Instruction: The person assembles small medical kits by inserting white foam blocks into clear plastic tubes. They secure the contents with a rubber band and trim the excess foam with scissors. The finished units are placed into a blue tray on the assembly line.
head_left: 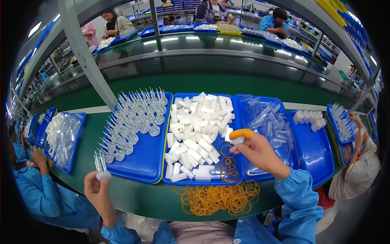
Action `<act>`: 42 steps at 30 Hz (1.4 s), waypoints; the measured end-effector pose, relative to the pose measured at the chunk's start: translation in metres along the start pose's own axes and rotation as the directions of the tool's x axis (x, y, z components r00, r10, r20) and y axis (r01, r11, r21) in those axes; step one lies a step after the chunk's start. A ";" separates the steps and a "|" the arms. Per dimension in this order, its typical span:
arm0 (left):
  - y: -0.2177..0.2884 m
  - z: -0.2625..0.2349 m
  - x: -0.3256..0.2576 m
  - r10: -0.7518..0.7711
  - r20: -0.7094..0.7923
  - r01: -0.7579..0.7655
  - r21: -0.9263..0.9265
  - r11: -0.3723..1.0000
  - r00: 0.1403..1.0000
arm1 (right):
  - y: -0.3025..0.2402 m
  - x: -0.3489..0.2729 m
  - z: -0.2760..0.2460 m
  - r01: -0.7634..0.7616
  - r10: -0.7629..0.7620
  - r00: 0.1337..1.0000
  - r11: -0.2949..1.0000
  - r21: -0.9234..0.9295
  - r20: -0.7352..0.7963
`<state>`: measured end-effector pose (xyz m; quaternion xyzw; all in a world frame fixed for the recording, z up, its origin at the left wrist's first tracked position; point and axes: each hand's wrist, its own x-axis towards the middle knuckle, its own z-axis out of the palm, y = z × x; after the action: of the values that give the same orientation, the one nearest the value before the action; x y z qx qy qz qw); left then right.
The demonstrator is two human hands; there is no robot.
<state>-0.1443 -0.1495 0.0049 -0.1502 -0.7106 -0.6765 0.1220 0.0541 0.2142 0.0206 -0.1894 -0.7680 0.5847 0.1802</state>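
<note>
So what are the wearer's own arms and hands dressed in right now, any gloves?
No gloves. The left hand and right hand are bare, except for an orange finger cot on one right finger. Both forearms wear loose bright blue sleeves with gathered elastic cuffs at the wrist. No watch or rings show.

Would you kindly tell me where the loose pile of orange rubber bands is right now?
In the head view, the orange rubber bands lie on the green table, just below the middle blue tray of white blocks, under the right hand.
</note>
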 end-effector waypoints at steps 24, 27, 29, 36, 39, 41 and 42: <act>0.049 0.097 -0.113 -0.014 0.921 0.509 -0.202 0.837 0.389 | 0.004 -0.095 0.040 -0.044 0.217 0.957 0.761 0.648 -0.191; 0.048 0.101 -0.112 -0.015 0.931 0.501 -0.182 0.846 0.364 | 0.005 -0.095 0.042 -0.059 0.224 0.956 0.779 0.625 -0.189; 0.052 0.103 -0.109 -0.019 0.939 0.500 -0.167 0.850 0.345 | 0.008 -0.096 0.041 -0.048 0.204 0.965 0.759 0.650 -0.167; 0.048 0.102 -0.108 -0.019 0.944 0.464 -0.145 0.874 0.331 | 0.014 -0.096 0.040 -0.060 0.208 0.970 0.708 0.704 -0.127; 0.047 0.104 -0.109 -0.008 0.940 0.439 -0.153 0.885 0.342 | 0.007 -0.100 0.046 -0.090 0.190 0.977 0.772 0.629 -0.093; 0.046 0.104 -0.109 0.014 0.933 0.380 -0.161 0.911 0.360 | 0.001 -0.104 0.051 -0.085 0.150 0.987 0.782 0.618 -0.054; 0.047 0.105 -0.111 -0.016 0.913 0.418 -0.171 0.892 0.409 | -0.002 -0.108 0.054 -0.073 0.115 0.993 0.822 0.564 -0.040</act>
<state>-0.0206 -0.0487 0.0003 -0.4083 -0.5363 -0.6252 -0.3935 0.1198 0.1147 0.0028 -0.1867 -0.5448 0.7855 0.2266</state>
